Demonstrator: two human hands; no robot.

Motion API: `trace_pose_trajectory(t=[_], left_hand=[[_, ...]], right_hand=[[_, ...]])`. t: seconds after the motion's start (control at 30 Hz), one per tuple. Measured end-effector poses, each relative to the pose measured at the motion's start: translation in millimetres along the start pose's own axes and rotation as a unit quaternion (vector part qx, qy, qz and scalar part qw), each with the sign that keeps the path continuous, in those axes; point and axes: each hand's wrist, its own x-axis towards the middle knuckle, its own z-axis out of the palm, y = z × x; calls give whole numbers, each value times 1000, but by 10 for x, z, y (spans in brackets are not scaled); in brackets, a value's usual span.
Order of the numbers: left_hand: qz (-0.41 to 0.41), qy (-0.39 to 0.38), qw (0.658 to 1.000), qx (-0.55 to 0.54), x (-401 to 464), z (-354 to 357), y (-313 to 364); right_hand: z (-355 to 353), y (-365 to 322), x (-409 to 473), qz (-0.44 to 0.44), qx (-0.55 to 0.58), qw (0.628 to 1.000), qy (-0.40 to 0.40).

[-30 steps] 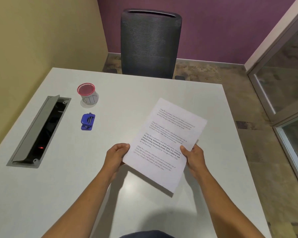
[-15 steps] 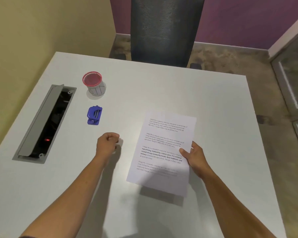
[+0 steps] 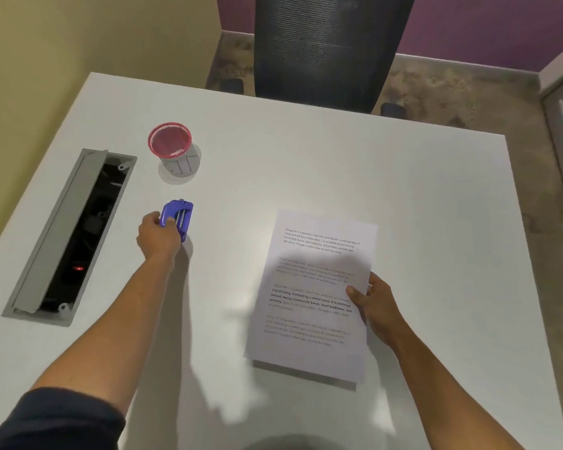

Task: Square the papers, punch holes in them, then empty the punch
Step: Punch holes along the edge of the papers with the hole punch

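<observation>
Near edge of the table (image 3: pixel 403 177): our right hand (image 3: pixel 376 306) pinches the right edge of the papers (image 3: pixel 312 297), thumb on top, fingers under. The stack sits right of centre, its near end raised clear of the surface, with a shadow band beneath. The edges look flush, so we judge the squaring done or nearly so.

Mid-table, left: our left hand (image 3: pixel 158 233) is closed around the near end of the blue hole punch (image 3: pixel 179 217), fingers curled over its body. We cannot tell whether the punch has left the surface. No holes show in the sheets, so punching remains to do, and emptying after that.

Farther, toward the far left corner: a red mesh cup (image 3: pixel 171 146), a likely place for the chads. Along the left edge, an open cable hatch (image 3: pixel 69 235) with a red light inside. Beyond the far edge, a dark office chair (image 3: pixel 329 50), its top cut off.

Hard to make out: the sheet count, the print beyond the bold lines, the punch's chad tray and slot.
</observation>
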Motion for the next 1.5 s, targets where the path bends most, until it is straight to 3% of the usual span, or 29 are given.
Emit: trace_pose_trajectory(t=[0.23, 0.4, 0.63, 0.97, 1.5], left_hand=[[-5, -8, 1000, 7, 162, 30, -18], [13, -55, 998, -17, 27, 9, -13], [12, -134, 987, -93, -653, 76, -57], [-24, -261, 960, -98, -1753, 332, -248], [-28, -304, 951, -44, -2314, 584, -399]], right_hand=[[15, 56, 27, 5, 22, 1000, -7], [-61, 48, -53, -3, 24, 1000, 2], [-233, 79, -266, -14, 20, 1000, 9], [-502, 236, -530, -4, -1, 1000, 29], [-764, 421, -587, 19, -35, 998, 41]])
